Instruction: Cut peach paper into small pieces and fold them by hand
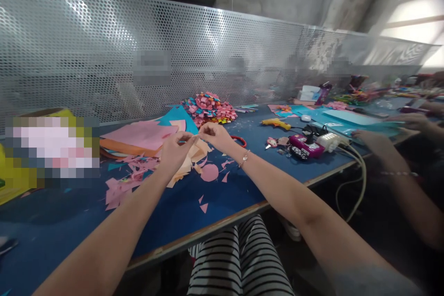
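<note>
L hand (pixel 173 152) & R hand (pixel 219 138) meet fingertip to fingertip over the near-mid part of the blue table (pixel 222 203), thumbs & index fingers drawn together. Whatever's btwn them is too small to make out — can't tell if either hand grips anything. R wrist has a thin bracelet (pixel 244 158).

Closest stuff: peach paper (pixel 183 166) lies on the table below/beside the L hand; pink paper circle (pixel 210 173) flat just near side of the hands, w/ small pink triangles (pixel 204 208) nearer the edge. Red loop (pixel 239 140) by the R wrist, partly hidden. Pink scraps (pixel 120 189) heaped to the left, near the L forearm.

Further left/far: big pink sheet (pixel 142 135) over orange sheets (pixel 133 148), blue sheet (pixel 182 115) behind. Far side, past the hands: mound of multicolored paper pcs (pixel 208 107), near the perforated metal panel (pixel 104 46).

Right: yellow glue gun (pixel 276 124), figure charm (pixel 271 142), purple box (pixel 310 146) touching or just beside white power strip (pixel 328 141) w/ cable. Far right — another person's hand (pixel 369 141), motion-blurred, at the light-blue sheets (pixel 357 118).
</note>
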Demonstrator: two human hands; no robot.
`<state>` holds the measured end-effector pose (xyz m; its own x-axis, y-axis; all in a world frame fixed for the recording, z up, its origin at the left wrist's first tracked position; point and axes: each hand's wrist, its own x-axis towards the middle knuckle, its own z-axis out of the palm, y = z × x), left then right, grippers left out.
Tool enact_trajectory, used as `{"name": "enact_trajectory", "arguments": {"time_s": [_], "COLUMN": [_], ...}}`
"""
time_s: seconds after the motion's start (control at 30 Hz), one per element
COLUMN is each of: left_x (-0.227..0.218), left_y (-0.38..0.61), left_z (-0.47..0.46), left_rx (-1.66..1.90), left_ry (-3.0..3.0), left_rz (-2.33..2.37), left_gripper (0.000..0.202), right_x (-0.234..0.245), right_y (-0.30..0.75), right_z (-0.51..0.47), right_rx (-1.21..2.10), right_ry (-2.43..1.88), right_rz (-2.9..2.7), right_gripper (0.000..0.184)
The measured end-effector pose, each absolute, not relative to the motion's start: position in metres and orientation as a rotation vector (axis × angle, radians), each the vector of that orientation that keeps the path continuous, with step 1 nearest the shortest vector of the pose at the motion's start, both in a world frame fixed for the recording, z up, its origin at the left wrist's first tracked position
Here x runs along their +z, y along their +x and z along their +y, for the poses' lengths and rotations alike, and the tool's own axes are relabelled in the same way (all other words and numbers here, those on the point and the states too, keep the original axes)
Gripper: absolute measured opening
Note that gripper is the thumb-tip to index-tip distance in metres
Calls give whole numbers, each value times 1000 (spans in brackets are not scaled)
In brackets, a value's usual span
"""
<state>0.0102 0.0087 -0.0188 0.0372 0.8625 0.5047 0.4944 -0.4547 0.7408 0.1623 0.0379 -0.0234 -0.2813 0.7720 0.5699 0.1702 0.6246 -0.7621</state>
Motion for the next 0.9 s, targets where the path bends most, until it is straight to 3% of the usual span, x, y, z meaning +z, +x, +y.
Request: {"name": "enact_trajectory", "arguments": {"time_s": [0.9], "left_x": [-20], "left_y": [10], "left_z": [11], "left_rx": [1325], "left_ry": [2121], "left_rz": [1480], "left_gripper": [16], "right_x": [-19], "right_y": [178], "right_z": [44], "right_rx": [246], "right_ry": [-784], "right_rz": [-2229], "right_gripper": [12]}}
